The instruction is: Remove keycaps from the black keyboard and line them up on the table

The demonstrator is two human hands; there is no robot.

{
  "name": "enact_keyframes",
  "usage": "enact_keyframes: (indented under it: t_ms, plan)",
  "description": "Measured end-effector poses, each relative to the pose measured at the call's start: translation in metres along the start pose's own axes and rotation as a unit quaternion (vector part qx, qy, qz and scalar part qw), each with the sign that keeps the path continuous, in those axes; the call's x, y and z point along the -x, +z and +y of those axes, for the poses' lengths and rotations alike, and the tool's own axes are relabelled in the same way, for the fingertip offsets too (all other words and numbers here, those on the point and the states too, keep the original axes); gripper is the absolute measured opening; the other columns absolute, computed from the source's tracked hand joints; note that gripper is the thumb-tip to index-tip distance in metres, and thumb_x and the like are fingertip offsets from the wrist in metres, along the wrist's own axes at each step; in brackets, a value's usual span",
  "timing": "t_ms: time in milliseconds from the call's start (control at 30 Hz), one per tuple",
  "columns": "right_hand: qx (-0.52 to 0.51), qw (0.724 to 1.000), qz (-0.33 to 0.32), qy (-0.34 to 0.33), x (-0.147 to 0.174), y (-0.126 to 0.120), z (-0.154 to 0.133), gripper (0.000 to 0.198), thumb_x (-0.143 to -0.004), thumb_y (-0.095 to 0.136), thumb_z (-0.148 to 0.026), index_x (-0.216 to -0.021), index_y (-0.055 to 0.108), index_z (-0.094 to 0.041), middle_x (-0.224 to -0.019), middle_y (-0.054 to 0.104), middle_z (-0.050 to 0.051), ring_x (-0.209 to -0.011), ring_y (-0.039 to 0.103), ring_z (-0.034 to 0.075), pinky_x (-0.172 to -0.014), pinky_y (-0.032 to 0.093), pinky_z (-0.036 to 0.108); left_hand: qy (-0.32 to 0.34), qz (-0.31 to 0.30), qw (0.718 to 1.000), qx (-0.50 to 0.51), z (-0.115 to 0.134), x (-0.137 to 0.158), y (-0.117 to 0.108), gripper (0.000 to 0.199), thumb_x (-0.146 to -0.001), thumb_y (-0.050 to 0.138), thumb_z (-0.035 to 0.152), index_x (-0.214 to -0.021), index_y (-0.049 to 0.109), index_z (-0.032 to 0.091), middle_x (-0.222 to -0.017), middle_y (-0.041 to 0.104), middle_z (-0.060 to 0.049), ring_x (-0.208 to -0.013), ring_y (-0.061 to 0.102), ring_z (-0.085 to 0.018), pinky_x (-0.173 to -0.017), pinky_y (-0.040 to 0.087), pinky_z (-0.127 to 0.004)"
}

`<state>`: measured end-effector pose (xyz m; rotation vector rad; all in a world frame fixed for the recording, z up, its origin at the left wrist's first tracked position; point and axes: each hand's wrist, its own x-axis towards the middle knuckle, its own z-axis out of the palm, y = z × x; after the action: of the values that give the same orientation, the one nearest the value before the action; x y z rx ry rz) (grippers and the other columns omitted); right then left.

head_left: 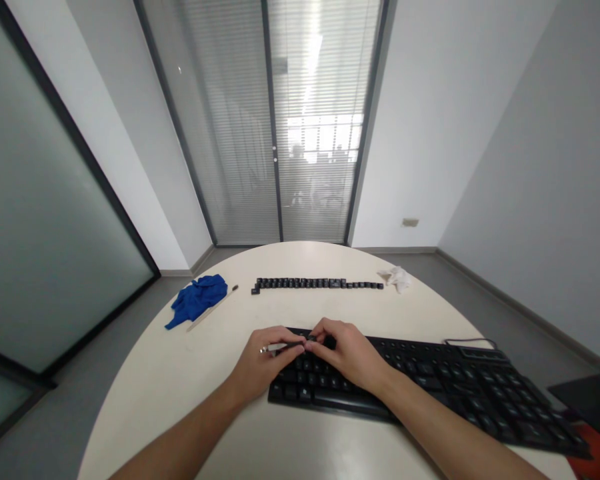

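Observation:
A black keyboard [350, 400] lies at a slant across the front of the table. Over its upper left part, my left hand [267, 360] is closed around a slim tool [279, 347], pale and silvery at the near end and darker toward the tip; its exact kind is unclear. My right hand [347, 353] rests over the keys with thumb and fingers pinched together, meeting the tool's tip. Something small and dark shows between those fingertips, too small to name. The fingers hide the keys beneath. Farther back, loose black keycaps [300, 283] sit in a long row.
On the pale round table [205, 393], a crumpled blue cloth [199, 298] and a thin brush [211, 309] lie at left. A crumpled white tissue [397, 277] is at the back right. The keyboard's cable [473, 341] loops behind it. Its right end reaches the table edge.

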<state>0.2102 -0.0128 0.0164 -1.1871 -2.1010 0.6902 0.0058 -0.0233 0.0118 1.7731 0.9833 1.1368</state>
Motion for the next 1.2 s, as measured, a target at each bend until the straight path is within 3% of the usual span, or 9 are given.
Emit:
enact_keyframes:
  t_ms: [267, 400, 533, 800, 1000, 1200]
  plan:
    - [-0.019, 0.999, -0.032, -0.016, -0.001, -0.002, 0.003, 0.030, -0.086, 0.062, -0.047, -0.099, 0.071, -0.022, -0.080, 0.070, 0.002, -0.076, 0.064, 0.017, -0.072, 0.045, 0.026, -0.107, 0.013, 0.993, 0.048, -0.010, -0.003, 0.001, 0.023, -0.079, 0.069, 0.036, -0.089, 0.077, 0.016, -0.087, 0.077, -0.006, -0.083, 0.071, -0.022, -0.076, 0.056, -0.029]
    - [-0.035, 0.998, -0.043, -0.018, -0.001, -0.001, 0.004, 0.028, -0.082, 0.069, -0.038, -0.105, 0.070, -0.022, -0.083, 0.071, 0.001, -0.077, 0.066, 0.017, -0.074, 0.047, 0.026, -0.140, 0.036, 0.987, 0.066, -0.014, -0.005, 0.001, 0.025, -0.077, 0.071, 0.037, -0.087, 0.076, 0.015, -0.084, 0.077, -0.006, -0.080, 0.072, -0.022, -0.073, 0.055, -0.028]
    - [-0.043, 0.998, -0.040, -0.031, 0.000, -0.001, 0.004, 0.031, -0.082, 0.066, -0.027, -0.113, 0.068, -0.022, -0.089, 0.071, 0.001, -0.083, 0.066, 0.017, -0.081, 0.048, 0.027, -0.151, 0.061, 0.984, 0.078, -0.017, -0.007, -0.001, 0.025, -0.077, 0.070, 0.036, -0.084, 0.073, 0.013, -0.082, 0.077, -0.007, -0.078, 0.072, -0.021, -0.071, 0.054, -0.027]
    - [-0.046, 0.997, -0.043, -0.032, 0.001, -0.002, 0.002, 0.026, -0.079, 0.066, -0.024, -0.105, 0.069, -0.019, -0.088, 0.070, 0.002, -0.083, 0.065, 0.017, -0.079, 0.048, 0.028, -0.171, 0.042, 0.979, 0.100, -0.021, -0.007, -0.001, 0.026, -0.078, 0.070, 0.037, -0.086, 0.071, 0.013, -0.084, 0.077, -0.009, -0.078, 0.072, -0.020, -0.068, 0.052, -0.025]
    - [-0.076, 0.994, -0.056, -0.059, 0.003, -0.006, 0.002, 0.038, -0.078, 0.059, -0.012, -0.113, 0.068, -0.022, -0.099, 0.071, 0.002, -0.092, 0.064, 0.018, -0.088, 0.048, 0.030, -0.160, 0.045, 0.981, 0.097, -0.019, -0.007, 0.000, 0.026, -0.077, 0.070, 0.038, -0.085, 0.071, 0.013, -0.082, 0.076, -0.008, -0.076, 0.072, -0.020, -0.068, 0.052, -0.026]
    - [-0.131, 0.986, -0.090, -0.058, 0.003, -0.011, 0.000, 0.030, -0.084, 0.056, -0.016, -0.111, 0.070, -0.021, -0.102, 0.073, 0.003, -0.093, 0.065, 0.018, -0.088, 0.048, 0.032, -0.149, 0.030, 0.984, 0.097, -0.017, -0.007, 0.000, 0.023, -0.074, 0.072, 0.034, -0.086, 0.074, 0.014, -0.077, 0.076, -0.006, -0.075, 0.071, -0.021, -0.068, 0.052, -0.027]
